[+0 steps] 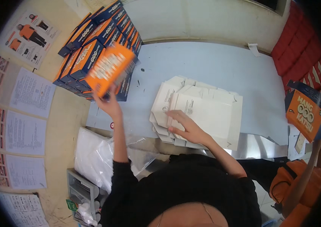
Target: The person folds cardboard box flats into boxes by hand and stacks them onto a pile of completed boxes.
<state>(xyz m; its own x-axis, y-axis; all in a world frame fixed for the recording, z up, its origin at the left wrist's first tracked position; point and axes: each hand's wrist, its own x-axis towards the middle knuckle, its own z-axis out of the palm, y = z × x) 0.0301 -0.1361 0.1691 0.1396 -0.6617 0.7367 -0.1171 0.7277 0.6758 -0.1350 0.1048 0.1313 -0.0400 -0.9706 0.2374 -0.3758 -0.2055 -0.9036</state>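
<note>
My left hand (109, 105) grips the lower end of an orange and navy cardboard box (111, 68), which is blurred by motion. This folded box is tilted in front of a tall stack of matching boxes (92, 58) at the table's left end; whether it touches them I cannot tell. Flat, unfolded cartons (208, 113) lie in a pile before me, white inner faces up, some bearing print. Over the left part of that pile is my right hand (188, 127), fingers spread, its fingertips at the edge of an upper carton.
A co-worker in orange (299, 181) at the right holds up another orange box (305, 113). Red boxes (296, 45) are stacked along the right wall. Clear plastic and white bags (92, 153) and a grey drawer rack (82, 187) stand below the table (206, 62) at left.
</note>
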